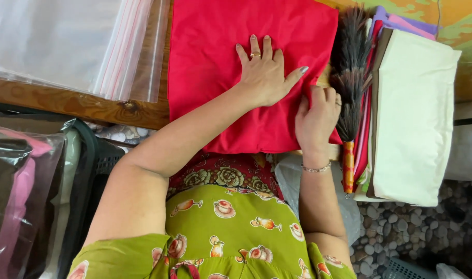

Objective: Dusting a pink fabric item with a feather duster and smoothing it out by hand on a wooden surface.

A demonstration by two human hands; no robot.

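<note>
A folded red cloth (215, 57) lies on a wooden table (81, 103) in the middle of the head view. My left hand (264, 72) rests flat on the cloth with its fingers spread, a ring on one finger. My right hand (316, 116) sits at the cloth's right edge with its fingers curled over the fold, a bracelet on the wrist. Whether those fingers pinch the fabric or only press on it is hard to tell.
Clear plastic zip bags (75, 44) are stacked at the left of the table. A feather duster (349, 67) lies just right of the cloth, beside a pile of folded fabrics topped by a cream one (414, 113). Bagged garments (19, 191) stand at lower left. Pebbled floor (401, 227) shows at lower right.
</note>
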